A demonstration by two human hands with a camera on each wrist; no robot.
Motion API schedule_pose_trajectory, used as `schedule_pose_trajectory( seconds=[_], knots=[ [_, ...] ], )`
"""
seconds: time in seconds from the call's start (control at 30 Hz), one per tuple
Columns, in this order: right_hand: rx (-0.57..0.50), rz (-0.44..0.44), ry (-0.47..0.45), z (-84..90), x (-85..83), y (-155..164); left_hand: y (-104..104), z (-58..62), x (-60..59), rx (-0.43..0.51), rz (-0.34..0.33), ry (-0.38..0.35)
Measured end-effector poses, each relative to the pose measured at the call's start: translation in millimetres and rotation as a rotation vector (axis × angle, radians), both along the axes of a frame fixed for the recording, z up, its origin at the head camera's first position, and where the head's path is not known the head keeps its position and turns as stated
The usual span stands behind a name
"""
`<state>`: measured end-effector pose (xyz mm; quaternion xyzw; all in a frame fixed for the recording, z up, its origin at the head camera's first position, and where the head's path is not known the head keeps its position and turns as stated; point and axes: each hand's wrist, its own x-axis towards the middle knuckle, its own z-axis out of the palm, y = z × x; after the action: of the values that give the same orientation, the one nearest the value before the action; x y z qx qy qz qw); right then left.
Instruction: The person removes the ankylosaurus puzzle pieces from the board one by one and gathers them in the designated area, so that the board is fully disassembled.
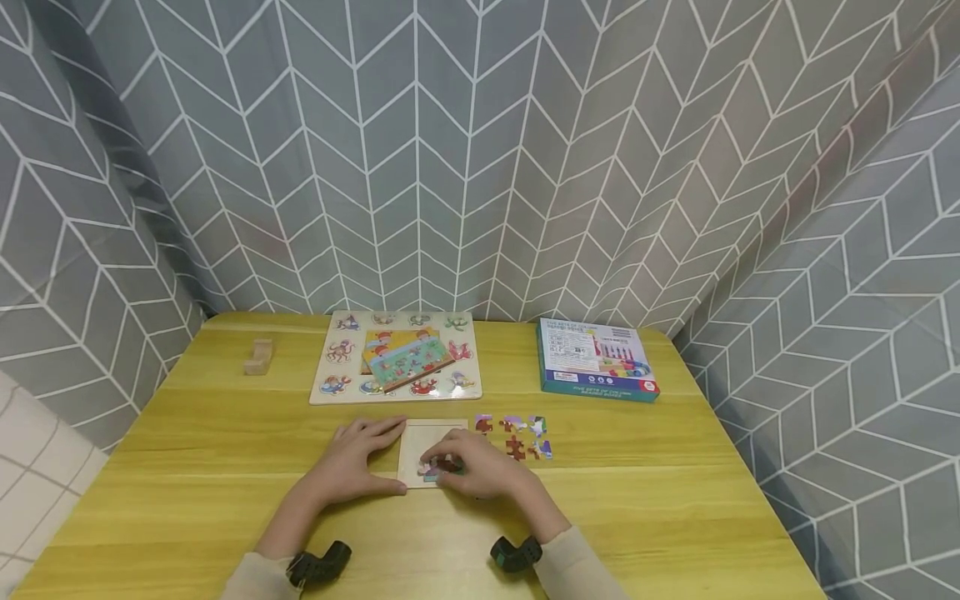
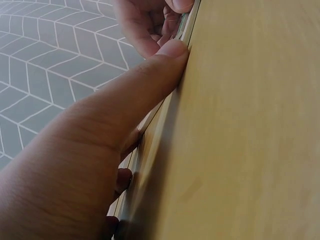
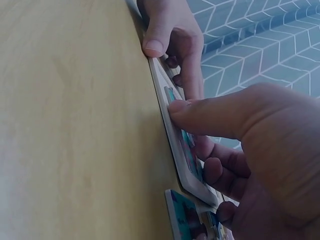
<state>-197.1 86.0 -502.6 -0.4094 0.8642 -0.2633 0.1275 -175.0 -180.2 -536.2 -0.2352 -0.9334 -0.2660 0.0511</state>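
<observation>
Two hands rest flat-fingered on a pale square puzzle tray (image 1: 420,437), the right hand (image 1: 480,467) pressing a colourful piece (image 1: 433,471), the left hand (image 1: 352,462) steadying its edge.

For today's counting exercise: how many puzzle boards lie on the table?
2: a small puzzle board under both hands at the front, and a large animal puzzle board behind it by the wall. Puzzles stacked on the large one may hide more.

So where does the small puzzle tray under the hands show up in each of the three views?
Head: the small puzzle tray lies low and centre on the table, between the left hand and right hand.
Left wrist: only its thin edge shows, running up the middle under the left thumb.
Right wrist: edge-on, centre, with the right thumb on it.
Shared landmark: the yellow wooden table.
</observation>
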Motion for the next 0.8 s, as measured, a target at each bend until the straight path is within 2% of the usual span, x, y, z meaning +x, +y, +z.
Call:
schedule_pose_trajectory(
  seconds=[0.33, 0.5, 0.7, 0.8],
  knots=[
    [0.001, 0.002, 0.014, -0.9, -1.3, -0.5, -0.5, 1.2, -0.3, -0.005, 0.010, -0.052],
    [-0.014, 0.001, 0.025, 0.2, -1.1, -0.1, -0.3, 1.7, -0.2, -0.002, 0.010, -0.049],
    [-0.052, -0.054, 0.041, 2.9, -2.2, 4.1, 0.3, 2.2, -0.8, -0.013, 0.008, -0.055],
    [-0.071, -0.051, 0.038, 4.4, -2.0, 3.8, 0.3, 2.7, -0.8, -0.005, 0.004, -0.054]
  ],
)
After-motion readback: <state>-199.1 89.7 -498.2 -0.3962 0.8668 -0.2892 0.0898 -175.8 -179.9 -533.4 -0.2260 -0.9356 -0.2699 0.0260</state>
